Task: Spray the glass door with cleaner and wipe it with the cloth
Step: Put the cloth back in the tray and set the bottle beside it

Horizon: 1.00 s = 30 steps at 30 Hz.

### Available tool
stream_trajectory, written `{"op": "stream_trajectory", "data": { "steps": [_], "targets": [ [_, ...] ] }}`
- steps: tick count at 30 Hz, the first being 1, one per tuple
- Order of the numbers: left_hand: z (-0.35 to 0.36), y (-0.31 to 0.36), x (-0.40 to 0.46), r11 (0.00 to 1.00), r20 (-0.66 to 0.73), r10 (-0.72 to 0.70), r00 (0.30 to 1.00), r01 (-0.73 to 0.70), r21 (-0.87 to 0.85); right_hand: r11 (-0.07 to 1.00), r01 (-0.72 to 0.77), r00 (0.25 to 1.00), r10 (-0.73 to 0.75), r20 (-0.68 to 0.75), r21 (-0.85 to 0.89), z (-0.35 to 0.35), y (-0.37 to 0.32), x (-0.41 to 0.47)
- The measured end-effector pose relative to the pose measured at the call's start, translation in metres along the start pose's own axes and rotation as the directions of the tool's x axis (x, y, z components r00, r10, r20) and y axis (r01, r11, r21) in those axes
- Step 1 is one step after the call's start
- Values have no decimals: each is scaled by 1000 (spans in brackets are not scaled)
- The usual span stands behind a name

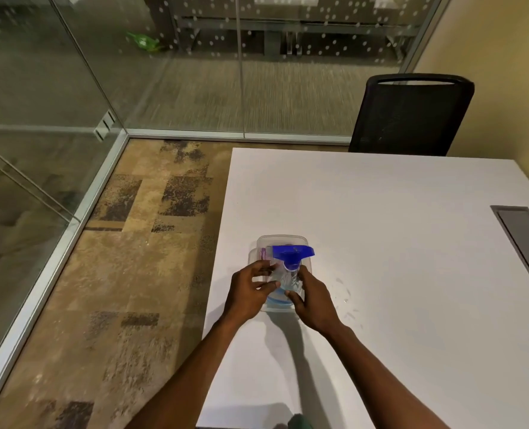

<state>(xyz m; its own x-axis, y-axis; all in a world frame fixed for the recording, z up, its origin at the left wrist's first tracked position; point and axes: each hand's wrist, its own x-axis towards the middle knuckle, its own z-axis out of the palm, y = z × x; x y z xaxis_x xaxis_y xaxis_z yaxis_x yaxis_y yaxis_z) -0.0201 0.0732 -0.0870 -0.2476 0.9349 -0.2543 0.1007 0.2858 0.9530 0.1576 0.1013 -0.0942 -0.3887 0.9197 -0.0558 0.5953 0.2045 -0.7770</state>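
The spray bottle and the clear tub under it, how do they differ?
The spray bottle stands tall and upright, while the clear tub is low and wide. The spray bottle carries a blue trigger head; the clear tub shows no coloured part of its own. The left hand and right hand both close around the spray bottle; neither plainly holds the clear tub. Both are see-through and sit near the white table's left edge.
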Motion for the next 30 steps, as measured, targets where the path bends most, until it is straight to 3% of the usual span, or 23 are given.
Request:
{"op": "stream_trajectory", "data": {
  "steps": [9, 18, 30],
  "targets": [
    [2, -14, -8, 994, 90, -34, 995, 24, 103, 999, -13, 998, 15, 58, -33, 19, 25, -4],
    [-16, 17, -26, 982, 112, 190, 975, -189, -18, 995, 84, 996, -83, 31, -50, 22, 26, -12],
    [-19, 29, -19, 988, 167, 153, 974, -154, -9, 998, 64, 997, -65, -37, -6, 18, 24, -13]
  ]
}}
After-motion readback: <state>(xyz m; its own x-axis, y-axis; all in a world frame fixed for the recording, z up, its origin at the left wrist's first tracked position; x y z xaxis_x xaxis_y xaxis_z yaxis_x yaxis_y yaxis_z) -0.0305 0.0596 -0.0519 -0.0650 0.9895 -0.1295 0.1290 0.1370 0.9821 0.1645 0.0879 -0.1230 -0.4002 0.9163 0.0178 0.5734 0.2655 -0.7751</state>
